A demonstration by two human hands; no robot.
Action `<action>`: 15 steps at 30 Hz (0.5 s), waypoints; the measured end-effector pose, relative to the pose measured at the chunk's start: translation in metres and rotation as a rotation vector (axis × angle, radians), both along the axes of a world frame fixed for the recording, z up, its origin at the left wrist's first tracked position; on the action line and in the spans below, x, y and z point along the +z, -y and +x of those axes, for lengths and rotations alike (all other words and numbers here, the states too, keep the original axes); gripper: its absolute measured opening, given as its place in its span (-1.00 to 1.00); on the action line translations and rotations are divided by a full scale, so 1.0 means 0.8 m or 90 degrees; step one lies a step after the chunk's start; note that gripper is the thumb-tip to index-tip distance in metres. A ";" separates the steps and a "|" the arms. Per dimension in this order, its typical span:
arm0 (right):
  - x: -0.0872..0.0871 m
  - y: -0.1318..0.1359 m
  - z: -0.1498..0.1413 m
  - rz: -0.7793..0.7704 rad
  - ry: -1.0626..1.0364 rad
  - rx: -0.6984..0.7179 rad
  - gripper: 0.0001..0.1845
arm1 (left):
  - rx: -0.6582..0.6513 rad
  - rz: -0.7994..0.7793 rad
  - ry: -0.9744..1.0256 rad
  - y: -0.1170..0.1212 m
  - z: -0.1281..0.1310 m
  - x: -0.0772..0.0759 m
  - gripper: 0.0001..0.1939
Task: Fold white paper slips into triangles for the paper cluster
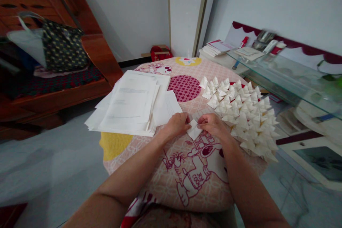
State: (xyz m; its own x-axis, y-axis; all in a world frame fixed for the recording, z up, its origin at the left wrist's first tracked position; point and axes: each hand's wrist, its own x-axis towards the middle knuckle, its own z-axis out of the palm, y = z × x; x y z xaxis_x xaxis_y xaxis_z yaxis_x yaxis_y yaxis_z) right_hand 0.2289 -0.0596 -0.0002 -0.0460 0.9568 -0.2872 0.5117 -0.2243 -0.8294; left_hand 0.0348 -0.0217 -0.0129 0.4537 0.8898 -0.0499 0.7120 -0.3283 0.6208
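Between my two hands is a small folded paper (195, 130), white and roughly square, with one corner pointing toward me. My left hand (178, 123) pinches its left side, fingers closed. On the opposite edge, my right hand (212, 124) grips the paper between thumb and fingers. The fingertips hide parts of its upper edges. Just beyond my left hand lies a loose white sheet (171, 105), beside a thick stack of printed papers (128, 101). To the right of my right hand, many pointed folded paper pieces (245, 114) stand in close rows.
A round table with a cartoon-patterned pink cloth (187, 181) carries everything. At the right stands a glass-topped shelf (283, 74) with books and small items. A wooden bench (98, 57) with a dotted bag (64, 44) is at the left. A white cabinet (185, 10) stands behind.
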 end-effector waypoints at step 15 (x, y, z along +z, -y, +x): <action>-0.004 0.000 0.004 -0.018 -0.018 -0.003 -0.91 | -0.056 -0.026 0.003 -0.002 -0.004 0.012 -0.94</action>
State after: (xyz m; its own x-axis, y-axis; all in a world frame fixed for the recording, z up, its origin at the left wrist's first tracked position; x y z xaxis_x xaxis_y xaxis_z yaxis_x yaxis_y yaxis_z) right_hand 0.2317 -0.0592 -0.0030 -0.0507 0.9486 -0.3122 0.4872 -0.2494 -0.8369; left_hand 0.0315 -0.0199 -0.0034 0.5302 0.8437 -0.0834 0.6785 -0.3632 0.6385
